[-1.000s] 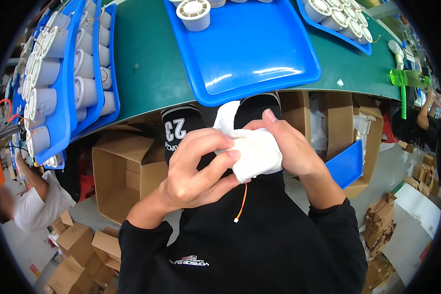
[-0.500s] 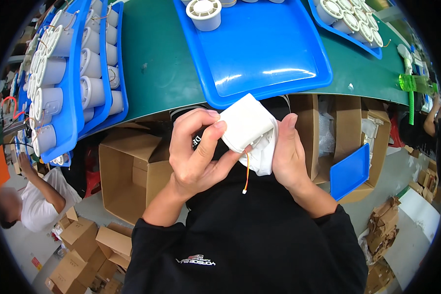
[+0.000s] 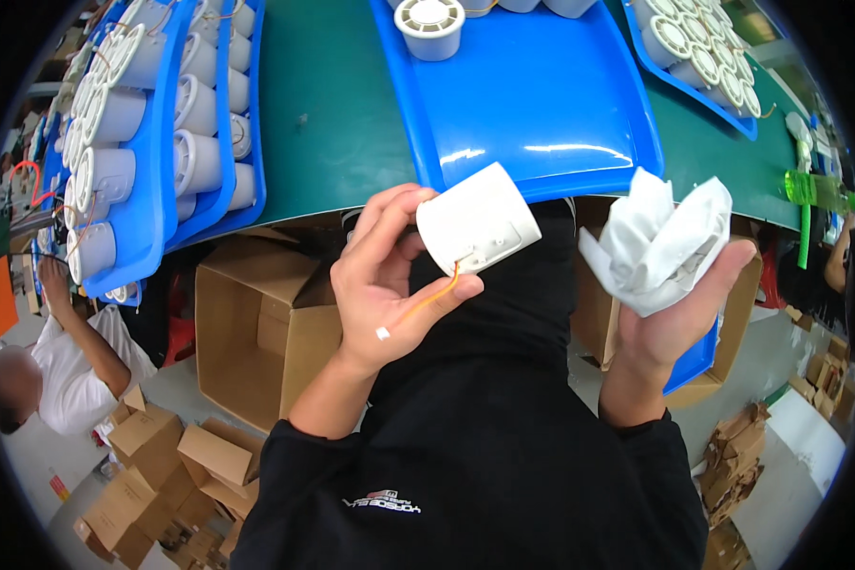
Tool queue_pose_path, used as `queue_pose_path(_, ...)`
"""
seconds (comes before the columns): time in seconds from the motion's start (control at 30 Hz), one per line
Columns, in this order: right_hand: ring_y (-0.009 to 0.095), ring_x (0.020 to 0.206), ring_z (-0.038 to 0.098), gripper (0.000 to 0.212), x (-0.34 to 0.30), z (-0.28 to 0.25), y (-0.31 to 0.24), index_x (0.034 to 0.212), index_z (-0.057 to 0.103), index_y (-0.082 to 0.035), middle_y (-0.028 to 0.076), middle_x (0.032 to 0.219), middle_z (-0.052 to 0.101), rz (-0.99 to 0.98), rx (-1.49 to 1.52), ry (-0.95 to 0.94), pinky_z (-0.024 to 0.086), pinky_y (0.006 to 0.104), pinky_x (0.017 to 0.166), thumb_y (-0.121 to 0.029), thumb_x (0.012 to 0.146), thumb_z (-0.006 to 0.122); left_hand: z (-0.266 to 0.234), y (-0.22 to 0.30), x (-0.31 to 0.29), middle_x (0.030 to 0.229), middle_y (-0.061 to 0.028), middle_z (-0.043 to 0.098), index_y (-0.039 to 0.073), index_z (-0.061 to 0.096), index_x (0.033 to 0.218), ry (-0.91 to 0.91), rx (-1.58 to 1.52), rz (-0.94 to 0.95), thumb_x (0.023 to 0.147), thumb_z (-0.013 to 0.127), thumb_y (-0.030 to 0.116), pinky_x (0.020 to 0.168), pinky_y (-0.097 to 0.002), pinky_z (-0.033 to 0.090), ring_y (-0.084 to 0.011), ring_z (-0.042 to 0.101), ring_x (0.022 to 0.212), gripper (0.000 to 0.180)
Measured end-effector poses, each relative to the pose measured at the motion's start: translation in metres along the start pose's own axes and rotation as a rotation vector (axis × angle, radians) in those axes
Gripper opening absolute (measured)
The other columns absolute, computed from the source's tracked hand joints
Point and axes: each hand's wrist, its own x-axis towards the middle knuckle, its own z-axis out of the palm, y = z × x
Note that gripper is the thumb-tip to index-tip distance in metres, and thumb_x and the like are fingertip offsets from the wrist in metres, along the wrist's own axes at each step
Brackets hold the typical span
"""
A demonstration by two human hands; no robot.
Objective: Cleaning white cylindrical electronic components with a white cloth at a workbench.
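Between the fingers and thumb of my left hand (image 3: 380, 275) is a white cylindrical plastic housing (image 3: 480, 223), tilted, with small studs on its side. From it a thin orange wire (image 3: 429, 299) with a white connector hangs across my thumb. My right hand (image 3: 670, 328) cups a crumpled white cloth (image 3: 657, 242), held apart from the housing on the right. The cloth hides part of the fingers. Beyond both hands lies a blue tray (image 3: 541, 114) with several similar white housings along its far end, one of them (image 3: 429, 28) showing a slotted top.
Stacked blue trays (image 3: 166, 190) full of white housings stand at the left of the green table (image 3: 323, 114). Another loaded tray (image 3: 708, 66) sits far right. Open cardboard boxes (image 3: 242, 332) stand below the table edge. A person in white (image 3: 90, 366) is at the left.
My right hand has moved away to the right with the cloth, off the housing. My left hand has turned the housing, so its studded side and wire now show.
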Motion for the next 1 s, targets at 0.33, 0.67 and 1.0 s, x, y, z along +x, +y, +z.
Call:
queue_pose_path(0.33, 0.033, 0.126, 0.047, 0.062, 0.006, -0.029, 0.028, 0.138, 0.035, 0.011, 0.019, 0.135, 0.048, -0.045, 0.306, -0.449, 0.033, 0.0436, 0.107, -0.033, 0.094, 0.032, 0.008, 0.008, 0.005, 0.126, -0.0115, 0.058, -0.006, 0.042, 0.135, 0.121, -0.486, -0.476, 0.091, 0.066, 0.028, 0.091, -0.0306, 0.047, -0.0185, 0.058, 0.111, 0.06)
queue_pose_path(0.67, 0.03, 0.095, 0.052, 0.056, 0.007, 0.012, 0.02, 0.125, 0.054, 0.008, 0.017, 0.11, 0.054, -0.592, -0.594, -0.831, 0.042, 0.0381, 0.085, -0.016, 0.076, 0.064, 0.023, 0.03, 0.006, 0.115, -0.007, 0.062, -0.004, 0.045, 0.136, 0.198, -0.558, -0.486, 0.092, 0.066, 0.019, 0.082, -0.0266, 0.047, -0.011, 0.059, 0.097, 0.054)
queue_pose_path(1.0, 0.023, 0.071, 0.056, 0.015, 0.02, 0.044, 0.038, 0.095, 0.062, 0.003, 0.012, 0.083, 0.055, -0.644, -0.608, -0.572, 0.044, 0.0291, 0.065, -0.003, 0.081, 0.066, 0.013, 0.022, 0.007, 0.116, -0.0094, 0.062, -0.004, 0.046, 0.134, 0.177, -0.567, -0.456, 0.093, 0.064, 0.026, 0.087, -0.0275, 0.051, -0.0169, 0.061, 0.104, 0.053)
